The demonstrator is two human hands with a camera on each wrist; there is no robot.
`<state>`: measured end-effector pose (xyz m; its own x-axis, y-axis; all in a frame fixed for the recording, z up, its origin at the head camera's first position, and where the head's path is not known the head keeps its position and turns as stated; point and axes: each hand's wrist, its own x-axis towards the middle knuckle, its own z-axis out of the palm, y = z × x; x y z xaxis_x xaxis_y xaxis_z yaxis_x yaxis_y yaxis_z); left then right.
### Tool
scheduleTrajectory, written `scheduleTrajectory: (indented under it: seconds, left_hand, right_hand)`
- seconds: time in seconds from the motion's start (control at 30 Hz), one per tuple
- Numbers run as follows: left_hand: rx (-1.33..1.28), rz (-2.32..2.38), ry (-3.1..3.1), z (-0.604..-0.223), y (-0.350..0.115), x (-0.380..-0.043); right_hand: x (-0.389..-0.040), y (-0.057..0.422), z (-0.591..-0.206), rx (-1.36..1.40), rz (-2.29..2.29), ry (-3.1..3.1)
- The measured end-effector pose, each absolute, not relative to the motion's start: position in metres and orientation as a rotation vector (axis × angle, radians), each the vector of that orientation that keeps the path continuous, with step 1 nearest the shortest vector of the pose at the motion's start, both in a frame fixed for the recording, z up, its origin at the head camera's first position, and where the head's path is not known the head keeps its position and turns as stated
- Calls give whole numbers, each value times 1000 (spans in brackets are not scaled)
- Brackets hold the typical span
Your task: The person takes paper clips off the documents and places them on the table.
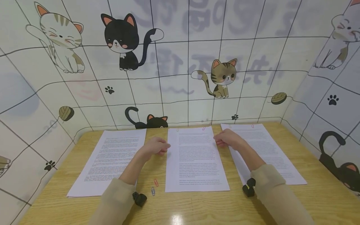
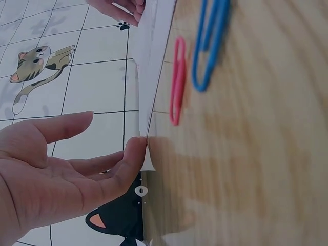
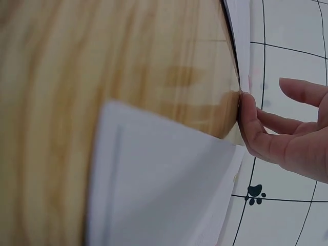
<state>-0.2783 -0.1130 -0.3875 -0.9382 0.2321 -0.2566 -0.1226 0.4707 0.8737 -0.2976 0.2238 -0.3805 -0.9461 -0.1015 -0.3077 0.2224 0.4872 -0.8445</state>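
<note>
A stack of printed sheets (image 1: pixel 197 159) lies in the middle of the wooden table, with a pink paper clip (image 1: pixel 204 128) and a pale one on its far edge. My left hand (image 1: pixel 156 146) touches the stack's left edge with its fingertips; its thumb (image 2: pixel 66 127) stands apart from the paper. On the opposite edge, the fingertips of my right hand (image 1: pixel 227 138) rest against the sheets, thumb (image 3: pixel 302 92) raised away. Between the left and middle stacks lie a loose red-pink paper clip (image 1: pixel 156 182) and a blue paper clip (image 1: pixel 153 191).
Another printed stack (image 1: pixel 112 159) lies at the left, partly under my left forearm. At the right, a third stack (image 1: pixel 270 150) bears clips on its far edge and is partly hidden by my right arm. A cat-patterned wall covering (image 1: pixel 174 106) borders the table's back and sides.
</note>
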Motion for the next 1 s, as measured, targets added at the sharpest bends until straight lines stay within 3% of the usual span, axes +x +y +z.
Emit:
scheduleTrajectory:
  seconds: [0.37,1.0]
  left_hand:
    - [131,1419,2392,-389,-112,-283]
    - [141,1430,2305,-391,-116,-292]
  right_hand:
    - [-304,223,-382,164,-1454,2396]
    - [-298,225,-382,-148,-1500,2346]
